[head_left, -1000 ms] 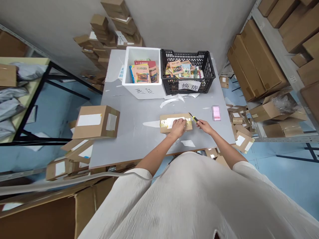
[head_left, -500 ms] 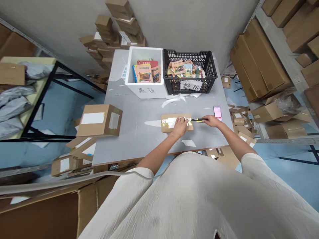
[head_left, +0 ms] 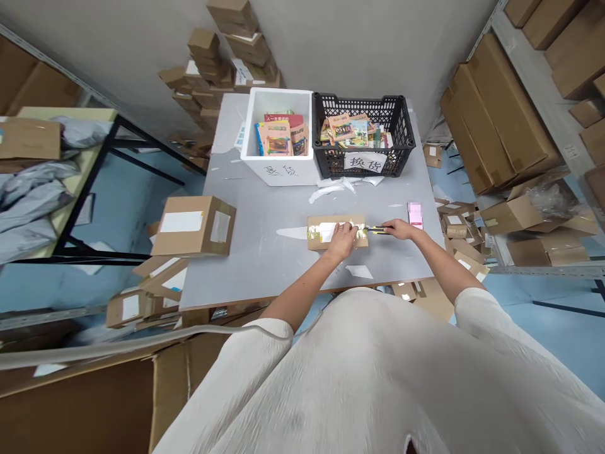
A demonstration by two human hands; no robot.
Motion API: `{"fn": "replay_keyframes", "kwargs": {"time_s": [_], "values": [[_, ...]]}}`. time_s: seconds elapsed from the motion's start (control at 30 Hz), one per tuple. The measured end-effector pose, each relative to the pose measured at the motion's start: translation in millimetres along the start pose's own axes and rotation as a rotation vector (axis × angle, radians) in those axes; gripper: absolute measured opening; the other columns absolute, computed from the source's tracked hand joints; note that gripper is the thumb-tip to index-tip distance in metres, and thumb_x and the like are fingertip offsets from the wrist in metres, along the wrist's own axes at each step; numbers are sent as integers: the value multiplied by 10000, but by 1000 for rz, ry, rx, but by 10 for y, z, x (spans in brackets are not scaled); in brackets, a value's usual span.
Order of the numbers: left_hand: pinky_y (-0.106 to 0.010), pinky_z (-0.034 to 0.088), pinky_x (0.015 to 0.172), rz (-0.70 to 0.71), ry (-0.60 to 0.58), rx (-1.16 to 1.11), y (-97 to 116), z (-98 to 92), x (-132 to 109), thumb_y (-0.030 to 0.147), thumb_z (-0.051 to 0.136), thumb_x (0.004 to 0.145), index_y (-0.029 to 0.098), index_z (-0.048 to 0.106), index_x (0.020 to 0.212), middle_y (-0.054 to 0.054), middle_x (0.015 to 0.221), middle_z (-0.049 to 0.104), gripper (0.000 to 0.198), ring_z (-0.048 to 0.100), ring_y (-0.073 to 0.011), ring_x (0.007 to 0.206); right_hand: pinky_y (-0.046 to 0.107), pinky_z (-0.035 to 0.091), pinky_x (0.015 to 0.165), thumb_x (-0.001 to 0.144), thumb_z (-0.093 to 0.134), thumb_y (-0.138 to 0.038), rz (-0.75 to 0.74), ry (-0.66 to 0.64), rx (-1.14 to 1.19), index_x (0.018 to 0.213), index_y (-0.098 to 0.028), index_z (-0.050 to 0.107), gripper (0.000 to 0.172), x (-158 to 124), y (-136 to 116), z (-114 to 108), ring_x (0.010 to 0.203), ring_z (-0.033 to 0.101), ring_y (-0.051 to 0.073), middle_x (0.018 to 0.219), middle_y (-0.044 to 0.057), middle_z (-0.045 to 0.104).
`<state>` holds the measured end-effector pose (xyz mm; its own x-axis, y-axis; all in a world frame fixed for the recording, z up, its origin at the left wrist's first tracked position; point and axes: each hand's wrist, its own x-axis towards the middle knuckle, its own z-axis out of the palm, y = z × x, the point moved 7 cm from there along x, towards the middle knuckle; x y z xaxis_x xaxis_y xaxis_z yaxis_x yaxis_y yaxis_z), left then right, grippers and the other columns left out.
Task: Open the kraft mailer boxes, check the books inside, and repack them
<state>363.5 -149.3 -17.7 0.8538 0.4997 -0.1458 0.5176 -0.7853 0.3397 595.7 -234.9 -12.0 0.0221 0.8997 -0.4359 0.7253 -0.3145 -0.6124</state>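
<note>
A small taped cardboard box [head_left: 314, 242] with a white label lies on the grey table. My left hand [head_left: 344, 241] rests on top of it, the fingers apart and pressing on the label and tape. My right hand [head_left: 399, 229] is closed around a black-and-yellow utility knife [head_left: 377, 230]. The knife's front end points left and meets the box's right end. Whether the blade is in the tape is too small to tell. A phone [head_left: 415, 215] with a pink screen lies just beyond my right hand.
At the table's back stand a white foam box [head_left: 278, 170] and a black plastic crate [head_left: 362, 169], both holding books. A larger carton [head_left: 182, 236] sits on the left of the table [head_left: 255, 252]. Paper scraps [head_left: 359, 272] lie about. Shelves and piled cartons flank both sides.
The view has shifted slightly, so everything appears a little further right. My right hand and the knife have tilted slightly at the box's right end; my left hand stays on the box.
</note>
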Motion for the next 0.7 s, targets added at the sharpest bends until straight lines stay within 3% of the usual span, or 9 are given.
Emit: {"fn": "replay_keyframes", "kwargs": {"time_s": [0.1, 0.3, 0.37, 0.47, 0.57, 0.7], "values": [[-586, 286, 1385, -2, 5, -18, -14, -21, 13, 136, 843, 825, 238, 589, 1442, -167, 1464, 618, 675, 708, -370, 1294, 368, 552, 802, 984, 655, -510, 13, -18, 95, 1120, -254, 881, 367, -154, 55, 87, 817, 675, 249, 901, 20, 814], [-568, 379, 1339, 32, 15, -62, -24, -61, -13, 176, 858, 827, 250, 555, 1553, -174, 1512, 588, 790, 691, -383, 1322, 292, 502, 638, 966, 688, -601, 92, 123, 317, 1008, -233, 769, 379, -441, 198, 137, 698, 630, 196, 786, 4, 732], [-546, 461, 1272, 12, 53, -108, -34, -112, -19, 237, 825, 886, 244, 488, 1649, -197, 1607, 529, 834, 686, -390, 1335, 276, 495, 615, 964, 715, -618, 125, 152, 413, 1036, -237, 731, 388, -493, 228, 147, 685, 643, 187, 800, 7, 737], [-526, 521, 1191, -45, 126, -156, -69, -203, 1, 235, 628, 1024, 209, 451, 1702, -221, 1674, 496, 701, 681, -387, 1356, 277, 524, 653, 972, 733, -635, 119, 206, 477, 1097, -250, 707, 406, -521, 196, 142, 734, 684, 191, 869, 15, 772], [-537, 457, 1252, -75, 167, -147, -110, -247, 47, 134, 517, 1026, 190, 504, 1672, -217, 1677, 540, 648, 604, -388, 1481, 311, 561, 746, 1040, 648, -635, 76, 256, 415, 1135, -250, 729, 405, -528, 91, 123, 799, 710, 212, 885, 22, 782], [-589, 318, 1347, -91, 164, -110, -180, -216, 141, 106, 544, 988, 207, 509, 1668, -208, 1737, 515, 689, 450, -389, 1634, 387, 583, 921, 1119, 553, -569, -29, 285, 179, 1263, -250, 810, 434, -555, -123, 102, 983, 743, 271, 1074, 76, 817]]}}
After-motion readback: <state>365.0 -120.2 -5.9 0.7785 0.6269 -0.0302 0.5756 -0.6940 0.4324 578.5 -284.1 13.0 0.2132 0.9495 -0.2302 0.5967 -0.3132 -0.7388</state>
